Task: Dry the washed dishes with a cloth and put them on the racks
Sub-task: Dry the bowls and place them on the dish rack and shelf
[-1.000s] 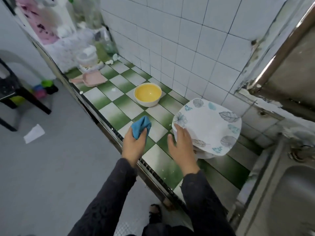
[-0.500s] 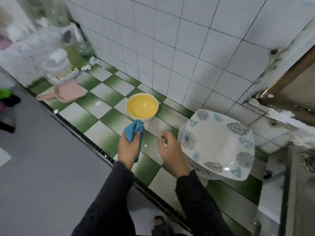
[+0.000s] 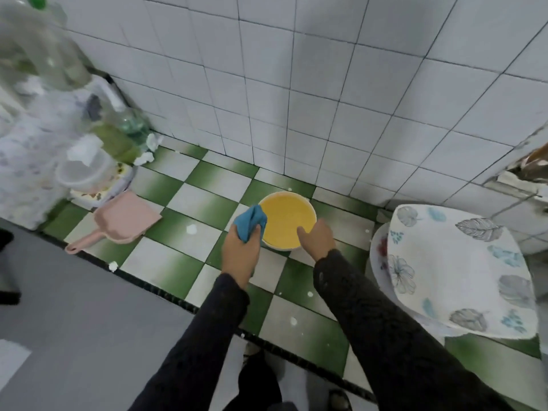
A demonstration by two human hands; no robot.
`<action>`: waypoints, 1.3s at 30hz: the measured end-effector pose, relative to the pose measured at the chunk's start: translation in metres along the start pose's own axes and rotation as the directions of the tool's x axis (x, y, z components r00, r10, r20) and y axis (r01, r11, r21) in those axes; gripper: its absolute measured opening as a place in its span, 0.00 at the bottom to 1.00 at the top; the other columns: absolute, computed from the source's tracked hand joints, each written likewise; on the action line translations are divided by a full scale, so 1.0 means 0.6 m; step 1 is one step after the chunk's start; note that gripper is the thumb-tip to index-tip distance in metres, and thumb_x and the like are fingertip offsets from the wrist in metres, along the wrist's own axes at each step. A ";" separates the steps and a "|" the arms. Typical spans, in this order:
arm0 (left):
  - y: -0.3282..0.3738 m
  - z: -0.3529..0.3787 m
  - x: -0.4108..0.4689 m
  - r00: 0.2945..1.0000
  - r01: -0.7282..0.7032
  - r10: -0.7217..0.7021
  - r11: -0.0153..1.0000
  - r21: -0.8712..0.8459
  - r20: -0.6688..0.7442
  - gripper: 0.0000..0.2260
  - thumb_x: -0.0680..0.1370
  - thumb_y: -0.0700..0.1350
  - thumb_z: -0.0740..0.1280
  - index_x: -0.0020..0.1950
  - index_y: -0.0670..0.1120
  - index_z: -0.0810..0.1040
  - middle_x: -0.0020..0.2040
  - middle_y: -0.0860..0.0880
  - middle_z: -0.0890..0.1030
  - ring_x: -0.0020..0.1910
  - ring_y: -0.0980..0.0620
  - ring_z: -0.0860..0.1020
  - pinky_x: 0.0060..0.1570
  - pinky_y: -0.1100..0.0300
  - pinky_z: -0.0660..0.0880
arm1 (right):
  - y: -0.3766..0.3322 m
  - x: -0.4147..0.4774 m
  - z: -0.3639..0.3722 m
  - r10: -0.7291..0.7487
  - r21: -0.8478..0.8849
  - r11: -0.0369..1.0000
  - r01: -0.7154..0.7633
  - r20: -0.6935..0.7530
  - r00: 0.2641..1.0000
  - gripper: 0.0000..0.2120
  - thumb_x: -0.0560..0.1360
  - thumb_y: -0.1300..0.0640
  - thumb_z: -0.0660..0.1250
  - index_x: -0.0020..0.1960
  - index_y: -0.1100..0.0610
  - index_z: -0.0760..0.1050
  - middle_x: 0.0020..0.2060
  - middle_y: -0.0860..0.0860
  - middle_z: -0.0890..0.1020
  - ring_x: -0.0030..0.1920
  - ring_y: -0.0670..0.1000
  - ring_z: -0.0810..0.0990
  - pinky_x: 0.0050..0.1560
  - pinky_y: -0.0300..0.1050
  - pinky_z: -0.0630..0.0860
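Upright yellow bowl (image 3: 286, 221); bunched blue cloth (image 3: 248, 223) touching its rim.

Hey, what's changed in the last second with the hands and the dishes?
The right hand left the plate and moved left to the bowl, taking hold of its near rim, thumb inside. The left hand carried the cloth forward to the bowl's left rim. Plate and bowl stayed put; the left hand still grips the cloth.

Pink scoop (image 3: 127, 218) on checkered counter (image 3: 189, 203); plastic bottles (image 3: 50, 60) far left by tiled wall (image 3: 326, 84).
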State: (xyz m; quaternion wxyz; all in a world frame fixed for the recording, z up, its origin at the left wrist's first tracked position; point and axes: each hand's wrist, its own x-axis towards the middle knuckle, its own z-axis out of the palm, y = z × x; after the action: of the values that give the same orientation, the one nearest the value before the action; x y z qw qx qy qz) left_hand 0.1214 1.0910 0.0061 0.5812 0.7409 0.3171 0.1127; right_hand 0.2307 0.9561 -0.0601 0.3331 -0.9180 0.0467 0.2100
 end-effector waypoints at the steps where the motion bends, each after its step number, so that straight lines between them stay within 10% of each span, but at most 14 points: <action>1: 0.002 -0.006 0.008 1.000 0.001 -0.001 1.000 0.000 0.020 0.07 0.82 0.47 0.64 0.59 0.50 0.73 0.45 0.54 0.77 0.42 0.58 0.76 0.37 0.68 0.73 | -0.003 0.006 0.006 0.015 -0.006 1.000 -0.016 -0.038 0.999 0.24 0.80 0.51 0.66 0.68 0.67 0.67 0.63 0.63 0.75 0.61 0.62 0.76 0.50 0.48 0.71; 10: -0.026 -0.039 0.072 0.984 -0.012 0.000 0.998 0.067 0.176 0.09 0.81 0.47 0.65 0.60 0.48 0.75 0.46 0.50 0.80 0.42 0.57 0.77 0.32 0.73 0.73 | -0.025 0.057 0.038 0.074 -0.215 0.972 -0.089 -0.075 0.994 0.33 0.77 0.54 0.72 0.74 0.61 0.59 0.66 0.60 0.71 0.60 0.61 0.78 0.57 0.55 0.78; 16: -0.045 -0.043 0.086 0.968 0.016 -0.034 0.997 0.073 0.250 0.07 0.81 0.45 0.65 0.56 0.45 0.75 0.44 0.48 0.79 0.44 0.51 0.77 0.39 0.62 0.72 | -0.031 0.054 0.029 0.079 -0.314 0.945 -0.095 -0.066 0.995 0.15 0.79 0.67 0.62 0.65 0.64 0.66 0.60 0.62 0.77 0.58 0.62 0.80 0.55 0.53 0.77; 23: -0.037 -0.037 0.091 0.953 -0.003 0.006 1.000 -0.012 0.304 0.12 0.81 0.44 0.64 0.63 0.41 0.74 0.50 0.46 0.79 0.49 0.48 0.77 0.48 0.56 0.75 | -0.064 0.036 -0.018 -0.091 -0.538 0.842 0.019 -0.106 0.990 0.18 0.80 0.66 0.55 0.70 0.59 0.66 0.56 0.59 0.80 0.54 0.62 0.81 0.44 0.50 0.75; 31: -0.027 -0.052 0.085 0.958 -0.008 0.028 0.997 -0.072 0.285 0.13 0.81 0.45 0.64 0.66 0.49 0.72 0.57 0.48 0.79 0.57 0.49 0.77 0.62 0.47 0.75 | -0.094 0.008 -0.037 -0.182 -0.282 0.953 0.114 -0.228 0.957 0.22 0.80 0.68 0.52 0.74 0.62 0.59 0.58 0.61 0.75 0.47 0.63 0.79 0.40 0.53 0.74; 39: -0.022 -0.057 0.063 0.970 0.016 0.014 0.992 -0.123 0.243 0.12 0.81 0.45 0.64 0.65 0.49 0.72 0.56 0.49 0.79 0.56 0.50 0.77 0.60 0.51 0.75 | -0.080 -0.032 -0.043 -0.445 -0.276 0.887 0.370 -0.300 0.844 0.27 0.80 0.69 0.55 0.79 0.62 0.56 0.75 0.60 0.64 0.69 0.63 0.69 0.64 0.58 0.75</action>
State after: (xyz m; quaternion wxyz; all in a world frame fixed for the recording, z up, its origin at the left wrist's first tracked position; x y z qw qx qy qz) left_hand 0.1277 1.1423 -0.0032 0.6608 0.7113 0.2361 0.0402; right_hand 0.2333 0.9760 -0.0062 0.2588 -0.9587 -0.1133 -0.0315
